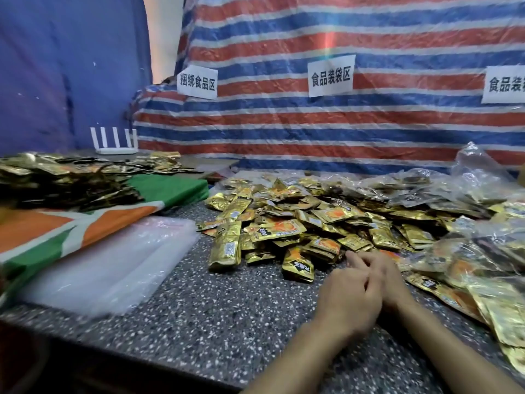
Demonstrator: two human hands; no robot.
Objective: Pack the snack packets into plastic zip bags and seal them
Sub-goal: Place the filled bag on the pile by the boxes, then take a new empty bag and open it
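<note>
A big heap of gold foil snack packets (298,228) covers the middle of the speckled grey table (227,322). A flat stack of clear plastic zip bags (113,265) lies to its left. Filled clear bags of packets (468,260) are piled at the right. My left hand (349,300) is curled loosely, with nothing seen in it, and rests against my right hand (383,271). My right hand's fingers stretch out to the near edge of the heap, next to a single packet (298,267), and hold nothing. My left hand partly hides my right palm.
A green, orange and white cloth (85,223) at the left carries a second heap of packets (65,177). A white router (115,143) stands behind it. A striped tarp (312,132) with paper signs closes the back. The table's front edge (113,348) runs diagonally at the lower left.
</note>
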